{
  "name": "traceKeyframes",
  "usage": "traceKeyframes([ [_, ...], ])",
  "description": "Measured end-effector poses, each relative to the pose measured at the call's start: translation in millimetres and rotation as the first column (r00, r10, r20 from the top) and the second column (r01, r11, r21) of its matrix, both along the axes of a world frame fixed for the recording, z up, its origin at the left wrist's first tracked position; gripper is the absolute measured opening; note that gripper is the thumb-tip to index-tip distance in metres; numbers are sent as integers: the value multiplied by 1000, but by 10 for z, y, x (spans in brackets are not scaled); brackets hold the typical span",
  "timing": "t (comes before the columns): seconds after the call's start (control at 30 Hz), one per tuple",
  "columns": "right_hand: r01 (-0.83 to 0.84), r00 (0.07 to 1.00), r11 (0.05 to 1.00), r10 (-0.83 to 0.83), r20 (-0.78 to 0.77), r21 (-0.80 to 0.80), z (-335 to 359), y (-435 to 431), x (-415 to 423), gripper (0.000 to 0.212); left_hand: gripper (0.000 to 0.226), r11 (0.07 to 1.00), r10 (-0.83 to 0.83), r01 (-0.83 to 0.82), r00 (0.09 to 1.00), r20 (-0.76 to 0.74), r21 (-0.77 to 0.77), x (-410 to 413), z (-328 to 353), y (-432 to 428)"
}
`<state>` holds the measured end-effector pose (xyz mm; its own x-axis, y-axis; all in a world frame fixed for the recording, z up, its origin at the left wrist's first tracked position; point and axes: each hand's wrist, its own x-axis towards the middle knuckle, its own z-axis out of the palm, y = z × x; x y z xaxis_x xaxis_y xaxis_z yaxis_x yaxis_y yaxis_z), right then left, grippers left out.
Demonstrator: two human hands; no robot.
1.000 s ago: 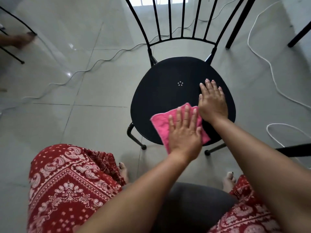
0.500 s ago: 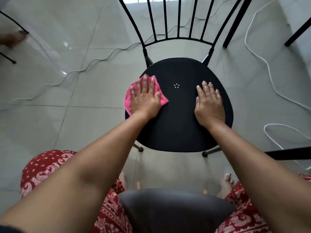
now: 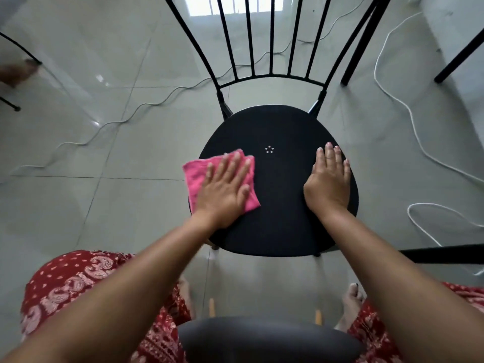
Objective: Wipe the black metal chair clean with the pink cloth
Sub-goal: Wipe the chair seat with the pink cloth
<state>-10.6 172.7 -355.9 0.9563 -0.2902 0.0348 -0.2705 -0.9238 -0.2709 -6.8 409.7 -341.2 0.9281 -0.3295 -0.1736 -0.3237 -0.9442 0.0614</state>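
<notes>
The black metal chair (image 3: 277, 205) stands in front of me, its round seat facing up and its barred back at the top of the view. The pink cloth (image 3: 195, 176) lies flat on the seat's left edge, partly overhanging it. My left hand (image 3: 225, 187) presses flat on the cloth with fingers spread. My right hand (image 3: 328, 179) rests flat on the bare right side of the seat, holding nothing.
White cables (image 3: 403, 108) snake over the grey tiled floor on both sides. Black furniture legs (image 3: 364, 40) stand at the upper right, and a black bar (image 3: 445, 254) crosses at the right. A grey stool seat (image 3: 262, 339) is under me.
My left hand slid the cloth from the seat's front middle to its left side, then slightly back toward me along the left edge. My right hand stayed planted on the right side.
</notes>
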Motion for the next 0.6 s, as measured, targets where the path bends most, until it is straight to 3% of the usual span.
traceKeyframes([
  [0.13,-46,998,999,46,-31,-4,11,-92,1,53,61,974,222,-224,974,-46,-46,762,75,-322],
  [0.2,-75,997,997,75,-18,13,23,-153,-17,50,61,973,222,-227,972,-73,-53,918,73,-707],
  [0.4,-32,992,975,3,129,221,88,-187,-25,50,62,991,-81,72,994,-76,-114,215,31,-1283],
  [0.6,-23,983,962,-27,180,272,100,-195,-33,44,60,942,-333,331,942,-41,-51,-745,49,-464],
])
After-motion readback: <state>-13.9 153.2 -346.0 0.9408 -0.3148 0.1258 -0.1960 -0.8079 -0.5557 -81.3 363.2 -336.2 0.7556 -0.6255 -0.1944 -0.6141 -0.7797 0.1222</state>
